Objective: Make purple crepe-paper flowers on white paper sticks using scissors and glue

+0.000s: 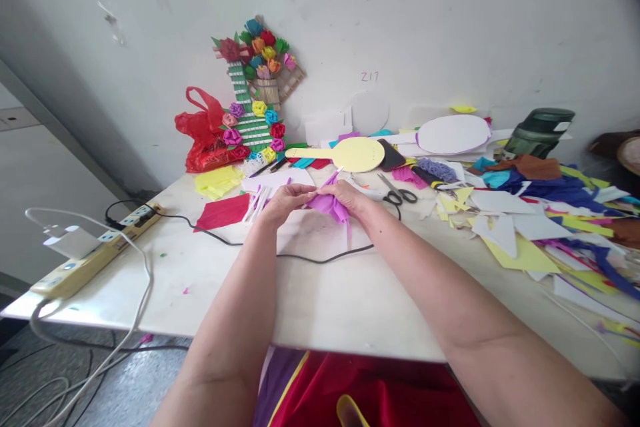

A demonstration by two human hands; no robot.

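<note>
Both my hands meet over the middle of the table around a piece of purple crepe paper (331, 207). My left hand (289, 203) pinches the paper's left edge with thumb and fingers. The right side of the paper is gripped by my right hand (351, 199), and a narrow strip hangs below. A thin purple-and-white stick (332, 177) pokes up between the hands; I cannot tell which fingers hold it. Several white and purple sticks (256, 203) lie just left of my left hand. Black-handled scissors (400, 196) rest to the right of my right hand.
A black cable (320, 260) crosses the table before my hands. At the left edge lies a power strip (95, 253). Paper scraps (530, 220) pile up on the right. Behind stand a yellow paddle shape (357, 155), paper-flower crafts (255, 127) and a red bag (205, 137).
</note>
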